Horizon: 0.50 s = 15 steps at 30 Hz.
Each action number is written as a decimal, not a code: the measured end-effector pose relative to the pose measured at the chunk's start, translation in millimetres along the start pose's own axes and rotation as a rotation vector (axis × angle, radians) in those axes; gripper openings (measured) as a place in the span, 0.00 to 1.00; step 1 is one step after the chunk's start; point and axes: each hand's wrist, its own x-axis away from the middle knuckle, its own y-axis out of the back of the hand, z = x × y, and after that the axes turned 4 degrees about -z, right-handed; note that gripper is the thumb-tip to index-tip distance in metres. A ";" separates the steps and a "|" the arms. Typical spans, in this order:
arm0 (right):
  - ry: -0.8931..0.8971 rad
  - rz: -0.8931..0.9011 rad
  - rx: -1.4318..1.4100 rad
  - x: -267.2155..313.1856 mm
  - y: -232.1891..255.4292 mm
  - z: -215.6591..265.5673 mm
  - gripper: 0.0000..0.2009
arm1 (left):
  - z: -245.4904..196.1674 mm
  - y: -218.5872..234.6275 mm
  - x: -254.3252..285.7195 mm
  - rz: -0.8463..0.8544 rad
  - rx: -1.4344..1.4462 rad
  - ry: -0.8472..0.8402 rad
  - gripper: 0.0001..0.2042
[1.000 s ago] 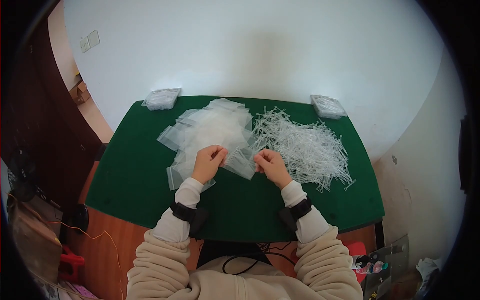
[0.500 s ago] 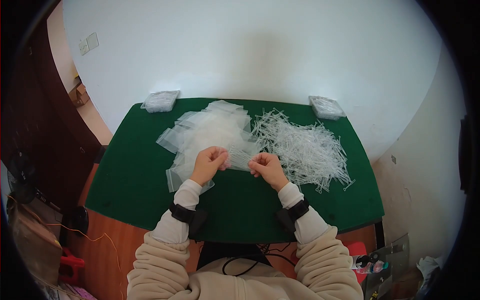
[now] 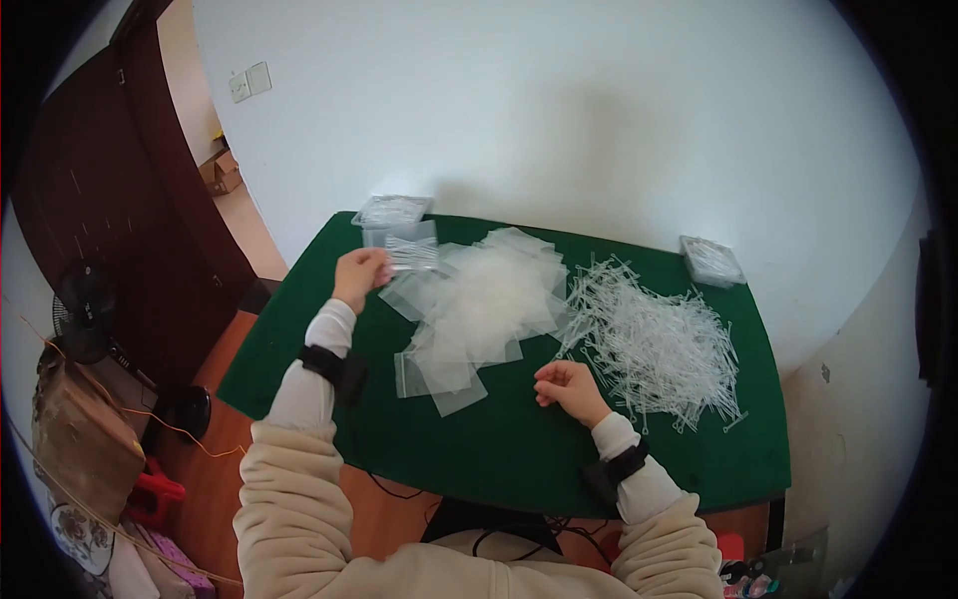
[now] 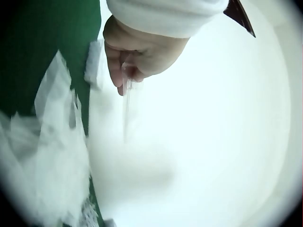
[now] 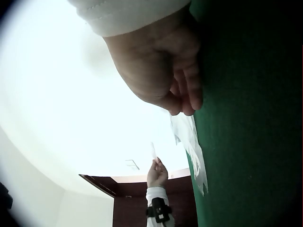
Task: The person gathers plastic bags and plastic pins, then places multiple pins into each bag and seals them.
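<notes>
My left hand (image 3: 361, 278) pinches the side of a clear zip bag (image 3: 412, 247) with several thin clear plastic sticks inside. It is raised near the table's back left corner, in front of a stack of filled bags (image 3: 393, 209). In the left wrist view the bag (image 4: 127, 111) shows edge-on between thumb and fingers. My right hand (image 3: 572, 391) hovers over the green tabletop with its fingers loosely bent and nothing between them. To its left spreads a heap of flat clear bags (image 3: 489, 304); to its right, a large pile of clear sticks with ring ends (image 3: 664, 349).
Another stack of filled bags (image 3: 713, 262) stands at the back right corner. A white wall (image 3: 479, 120) rises right behind the table's back edge (image 3: 619, 250). On the floor at left are a black fan (image 3: 85, 298) and a red stool (image 3: 155, 494).
The hands were together over the bag heap, both on the bag. My right hand has let go and dropped back; my left has carried the bag to the back left. The head view has turned left.
</notes>
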 end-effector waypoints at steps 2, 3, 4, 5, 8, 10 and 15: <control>-0.034 0.018 -0.020 -1.5 -0.3 1.2 0.07 | 11.4 26.9 -38.8 -0.030 -0.042 0.022 0.06; -0.056 0.022 -0.031 -0.3 0.2 0.8 0.07 | 21.1 35.5 -56.3 -0.056 -0.078 0.052 0.06; -0.055 0.020 -0.037 1.3 1.5 0.5 0.07 | 31.2 40.5 -70.7 -0.052 -0.084 0.051 0.06; -0.058 0.026 -0.023 1.8 3.3 0.9 0.07 | 41.1 44.3 -84.8 -0.067 -0.146 0.070 0.07; -0.059 0.056 0.005 -1.7 -0.6 0.8 0.06 | 67.6 62.6 -123.8 -0.114 -0.272 0.102 0.08; -0.101 0.055 0.012 -0.4 -0.6 1.3 0.06 | 84.1 64.2 -147.1 -0.167 -0.358 0.121 0.10; -0.116 0.054 -0.014 -1.7 3.5 3.0 0.06 | 109.3 69.7 -195.6 -0.368 -0.693 -0.101 0.25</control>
